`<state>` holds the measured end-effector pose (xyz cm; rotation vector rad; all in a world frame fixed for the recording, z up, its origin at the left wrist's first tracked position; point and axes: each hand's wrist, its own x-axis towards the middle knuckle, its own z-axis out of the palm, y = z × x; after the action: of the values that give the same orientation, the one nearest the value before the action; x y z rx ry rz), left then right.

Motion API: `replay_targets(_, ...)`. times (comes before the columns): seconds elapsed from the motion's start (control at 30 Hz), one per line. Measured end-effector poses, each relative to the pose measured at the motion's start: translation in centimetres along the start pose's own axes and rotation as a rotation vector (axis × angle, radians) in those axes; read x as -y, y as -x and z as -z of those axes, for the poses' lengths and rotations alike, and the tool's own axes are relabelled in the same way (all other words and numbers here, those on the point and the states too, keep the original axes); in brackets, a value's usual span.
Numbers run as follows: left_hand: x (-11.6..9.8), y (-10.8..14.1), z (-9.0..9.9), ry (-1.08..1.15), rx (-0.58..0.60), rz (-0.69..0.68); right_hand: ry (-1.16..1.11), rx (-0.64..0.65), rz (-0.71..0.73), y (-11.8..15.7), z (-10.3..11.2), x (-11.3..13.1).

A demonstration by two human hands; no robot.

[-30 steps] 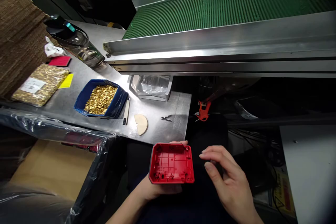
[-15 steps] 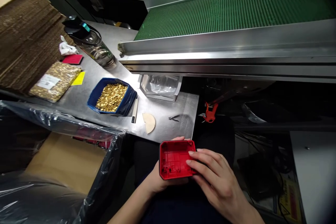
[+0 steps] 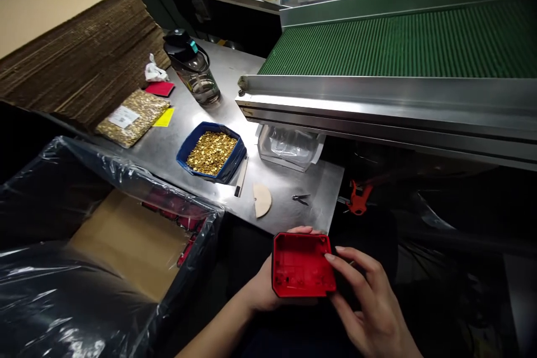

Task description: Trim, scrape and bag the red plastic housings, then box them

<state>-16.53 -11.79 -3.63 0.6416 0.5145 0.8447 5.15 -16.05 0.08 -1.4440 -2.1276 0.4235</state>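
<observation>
A red plastic casing (image 3: pixel 300 263) with a dark rim sits in my left hand (image 3: pixel 264 288), its hollow inside facing up at me. The fingers of that hand wrap under and behind it. At the casing's right wall is my right hand (image 3: pixel 373 296), its index fingertip on the rim and its thumb beside the outer side. I cannot make out any small part between these fingers. Beyond the hands, on the metal table, stands a blue bin (image 3: pixel 237 162) of small brass-coloured pieces (image 3: pixel 212 152).
A half-round wooden piece (image 3: pixel 262 200), small dark pliers (image 3: pixel 301 198) and a cutter knife (image 3: pixel 241 176) lie on the metal table (image 3: pixel 323 179). Left stands a plastic-lined box (image 3: pixel 126 240) holding red parts. A bottle (image 3: pixel 197 75), stacked cardboard (image 3: pixel 84 56) and a green conveyor (image 3: pixel 390 45) are behind.
The view has swung left, so the scene sits further right. My right fingers have drawn back from inside the casing to its right rim. My left hand keeps its hold.
</observation>
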Motion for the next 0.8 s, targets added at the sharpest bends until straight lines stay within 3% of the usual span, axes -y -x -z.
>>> replay_targets(0.17, -0.1, 0.8, 0.7, 0.014, -0.036, 0.047, 0.037, 0.069, 0.145, -1.1, -0.1, -0.1)
replay_targets(0.3, -0.1, 1.8, 1.5, -0.014, 0.069, 0.151, -0.051, 0.182, 0.276, -2.1, 0.8, -0.4)
replay_targets(0.37, -0.1, 2.2, 1.7, 0.080, 0.094, 0.188, -0.251, 0.254, 0.213, -2.7, 1.5, -0.5)
replay_targets(0.47, -0.1, 2.7, 1.9, 0.277, 0.021, 0.249, -0.569, 0.391, -0.045, -4.0, 2.3, -0.3)
replay_targets(0.53, -0.2, 2.9, 1.9, 0.337, 0.033, 0.321, -0.688, 0.538, -0.153, -5.1, 2.4, 0.0)
replay_targets(0.67, -0.3, 3.4, 1.8, 0.249, 0.062, 0.355, -0.712, 0.760, -0.151, -8.0, 1.1, 0.6)
replay_targets(0.73, -0.2, 3.9, 1.6, 0.242, -0.046, 0.332, -0.643, 0.745, -0.136, -9.7, -0.3, 0.7)
replay_targets(0.8, 0.0, 4.6, 1.5, 0.307, -0.159, 0.312, -0.466, 0.649, -0.181, -11.6, -2.4, 0.7)
